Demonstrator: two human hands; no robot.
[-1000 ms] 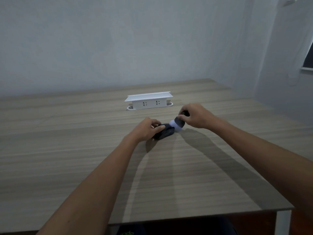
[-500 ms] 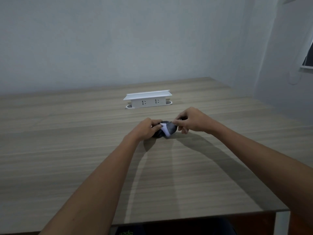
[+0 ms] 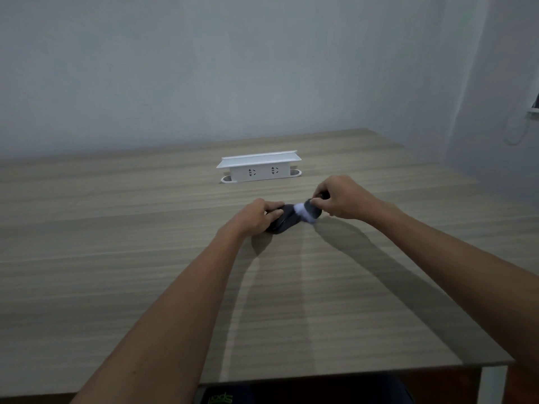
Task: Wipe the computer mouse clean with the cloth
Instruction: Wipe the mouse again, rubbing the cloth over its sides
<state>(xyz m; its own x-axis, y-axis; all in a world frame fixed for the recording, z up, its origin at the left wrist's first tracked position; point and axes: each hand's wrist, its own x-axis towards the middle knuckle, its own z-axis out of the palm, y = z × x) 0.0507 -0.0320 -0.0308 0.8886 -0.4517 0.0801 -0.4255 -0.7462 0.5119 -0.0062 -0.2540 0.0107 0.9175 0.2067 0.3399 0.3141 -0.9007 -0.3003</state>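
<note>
A dark computer mouse [image 3: 284, 222] lies on the wooden table [image 3: 145, 258] near its middle. My left hand [image 3: 256, 217] grips the mouse from its left side and holds it down. My right hand [image 3: 339, 196] pinches a small cloth [image 3: 307, 212], grey with a white part, and presses it against the right end of the mouse. The fingers hide part of the mouse and part of the cloth.
A white power strip box [image 3: 259, 167] with sockets stands on the table just behind my hands. The table's near edge [image 3: 350, 371] runs across the bottom, with a white leg [image 3: 493, 384] at the right. Walls close the back and right.
My right hand has drawn the cloth from over the mouse's middle back to its right end. My left hand has kept its hold on the mouse.
</note>
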